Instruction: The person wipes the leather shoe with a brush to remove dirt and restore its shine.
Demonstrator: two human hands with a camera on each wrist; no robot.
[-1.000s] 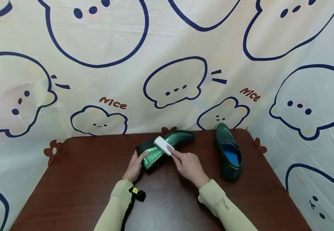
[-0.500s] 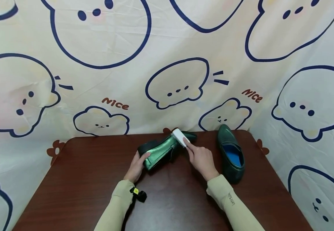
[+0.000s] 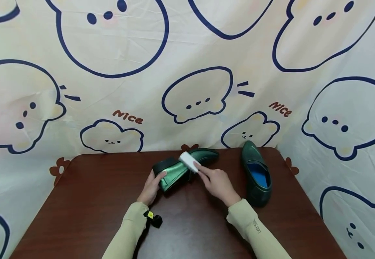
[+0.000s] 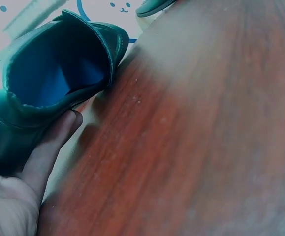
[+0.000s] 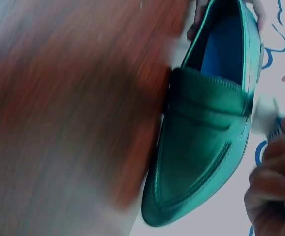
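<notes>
A shiny green loafer (image 3: 174,175) lies tilted on its side near the back of the table, its toe pointing right. My left hand (image 3: 150,188) grips it by the heel, thumb on the upper. In the left wrist view the fingers run along the opening of the loafer (image 4: 14,115), whose insole is blue. My right hand (image 3: 219,185) holds a white brush (image 3: 189,162) by its handle, index finger stretched along the back. The brush head overlaps the side of the loafer. The right wrist view shows the right hand (image 5: 275,182) beside the loafer's upper (image 5: 201,132), the brush blurred.
A second green loafer (image 3: 256,174) with a blue insole stands upright at the right of the brown wooden table (image 3: 87,201). A patterned curtain (image 3: 148,90) hangs right behind the table's back edge. A small black strap piece (image 3: 155,219) sits at the left wrist.
The brush went right along the loafer's side toward the toe, then came back left to about mid-shoe. The left hand keeps its grip on the heel, and the loafer stays in place.
</notes>
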